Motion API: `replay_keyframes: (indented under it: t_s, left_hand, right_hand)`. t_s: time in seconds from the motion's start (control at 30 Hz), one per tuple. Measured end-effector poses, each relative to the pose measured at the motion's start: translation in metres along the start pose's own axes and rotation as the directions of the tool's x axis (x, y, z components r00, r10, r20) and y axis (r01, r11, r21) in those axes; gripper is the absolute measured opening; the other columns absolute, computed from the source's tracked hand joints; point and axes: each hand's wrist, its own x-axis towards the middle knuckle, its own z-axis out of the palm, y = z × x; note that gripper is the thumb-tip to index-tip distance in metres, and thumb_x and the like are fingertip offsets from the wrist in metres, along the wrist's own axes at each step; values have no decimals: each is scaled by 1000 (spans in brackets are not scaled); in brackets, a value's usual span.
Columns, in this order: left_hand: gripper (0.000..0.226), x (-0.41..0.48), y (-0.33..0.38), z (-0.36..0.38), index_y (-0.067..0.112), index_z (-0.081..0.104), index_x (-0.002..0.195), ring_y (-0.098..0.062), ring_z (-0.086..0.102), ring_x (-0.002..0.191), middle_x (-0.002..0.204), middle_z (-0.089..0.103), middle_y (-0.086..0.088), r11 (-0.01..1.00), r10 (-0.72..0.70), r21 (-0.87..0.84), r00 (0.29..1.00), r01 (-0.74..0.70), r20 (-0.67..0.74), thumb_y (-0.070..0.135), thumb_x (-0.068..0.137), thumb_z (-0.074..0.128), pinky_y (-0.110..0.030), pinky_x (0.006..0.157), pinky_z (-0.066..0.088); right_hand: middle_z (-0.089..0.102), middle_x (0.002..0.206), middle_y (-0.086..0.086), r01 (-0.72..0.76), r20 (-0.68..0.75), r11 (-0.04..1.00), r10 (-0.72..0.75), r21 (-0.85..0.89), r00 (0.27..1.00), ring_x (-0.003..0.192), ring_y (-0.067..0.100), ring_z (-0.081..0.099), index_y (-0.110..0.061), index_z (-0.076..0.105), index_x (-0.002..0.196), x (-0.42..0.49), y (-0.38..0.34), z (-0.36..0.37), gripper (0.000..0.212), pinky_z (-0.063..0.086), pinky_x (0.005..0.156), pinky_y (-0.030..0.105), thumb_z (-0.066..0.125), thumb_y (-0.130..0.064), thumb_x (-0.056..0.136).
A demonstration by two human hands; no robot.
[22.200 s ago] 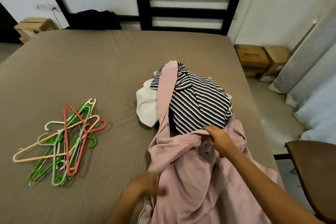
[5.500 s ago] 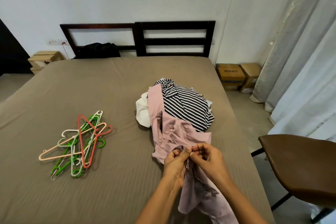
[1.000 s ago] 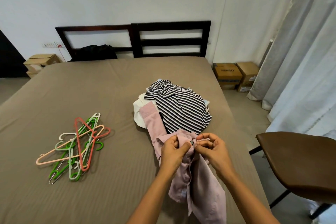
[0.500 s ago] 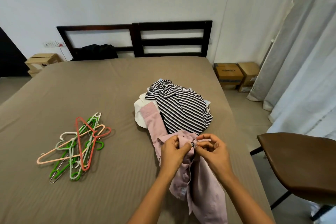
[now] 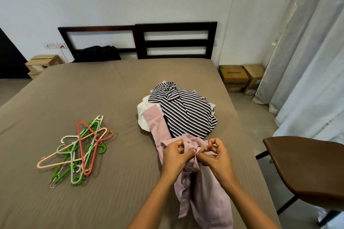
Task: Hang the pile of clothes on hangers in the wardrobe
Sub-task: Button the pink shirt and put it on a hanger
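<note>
A bedroom is softly and evenly lit by daylight filtered through pale curtains [image 5: 307, 61] on the right. Faint, short shadows are cast leftward on the bed [image 5: 93, 89] beside the clothes pile [image 5: 186, 115] and under the hangers [image 5: 81, 145]. The centre is rendered sharp. Vertical lines are tilted and stretched toward the edges by the wide lens.

The pale pink cotton shirt [image 5: 204, 191] has been dragged off the black-and-white striped knit top [image 5: 188, 115] and gathered toward the near edge. Only its sleeve [image 5: 158, 124] is left lying beside the stripes. The left hand [image 5: 175, 158] and right hand [image 5: 216, 158] have been brought together, the cloth now pinched between them.
</note>
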Motion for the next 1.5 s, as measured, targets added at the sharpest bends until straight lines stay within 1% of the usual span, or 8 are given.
replay_keyframes:
  t_s: [0.1, 0.43, 0.7, 0.9, 1.07, 1.2, 1.37, 1.5]
  left_hand:
    - [2, 2, -1, 2, 12, 70, 73, -19, 64, 62, 67, 70, -9, 994, -72, -76, 997, 72, 8, 12, 72, 72, -46, 64, 56]
    - [27, -6, -3, 13, 9, 72, 78, -37, 70, 76, 75, 73, -14, 987, -114, -113, 993, 115, 11, 29, 60, 72, -53, 71, 57]
    - [26, -1, -23, 17, 11, 67, 81, -41, 67, 81, 82, 70, -19, 980, -144, -145, 989, 139, -27, 31, 65, 63, -59, 74, 54]
    - [12, -6, -12, 12, 9, 68, 92, -25, 71, 87, 88, 75, -8, 950, -159, -271, 987, 158, 18, 2, 83, 67, -45, 85, 56]
    - [17, -6, -17, 8, 11, 67, 69, -23, 63, 64, 68, 69, -15, 977, -129, -174, 992, 125, -13, 25, 72, 77, -50, 67, 55]
    - [17, -3, -12, 11, 10, 71, 77, -32, 69, 77, 78, 71, -18, 964, -167, -207, 986, 167, 18, 25, 70, 74, -56, 76, 55]
    - [9, -2, -9, 14, 8, 69, 88, -30, 69, 91, 88, 74, -13, 913, -216, -341, 975, 224, 62, 1, 85, 65, -47, 86, 55]
    - [18, -3, -11, 12, 7, 65, 99, -27, 69, 95, 96, 73, -11, 889, -219, -386, 969, 246, 114, -5, 89, 56, -41, 87, 54]
  right_hand:
    - [64, 69, 5, 50, -66, 987, -60, -155, 996, 62, 18, 61, -18, 47, 78, -2, 3, 6, 31, 54, 63, 39, 75, -6, 71]
    - [58, 72, -12, 227, -98, 854, -305, -468, 947, 64, 3, 57, -36, 40, 86, -14, 7, 22, 40, 43, 55, 11, 73, -12, 79]
    - [58, 72, -12, 231, -81, 850, -304, -474, 949, 67, 4, 60, -31, 47, 93, -15, 9, 22, 36, 49, 60, 17, 73, -10, 79]
    - [67, 74, -10, 99, -157, 933, -161, -347, 974, 71, 2, 65, -19, 69, 84, -13, 12, 21, 9, 57, 68, 22, 75, -16, 78]
    - [67, 71, -8, 114, -175, 917, -193, -382, 965, 67, 4, 64, -17, 69, 80, -14, 13, 21, 4, 54, 61, 18, 72, -19, 81]
    - [67, 76, -9, 146, -194, 900, -243, -411, 951, 68, 4, 63, -17, 69, 81, -15, 13, 23, 4, 53, 60, 16, 71, -21, 82]
    - [69, 70, -4, 52, -208, 988, -81, -144, 975, 60, 8, 63, -12, 69, 70, -9, 10, 21, 13, 51, 56, 18, 68, -7, 81]
    - [56, 54, 10, -253, -79, 947, 273, 200, 959, 51, 18, 48, 3, 62, 60, 5, 10, 20, 18, 43, 48, 25, 59, 8, 77]
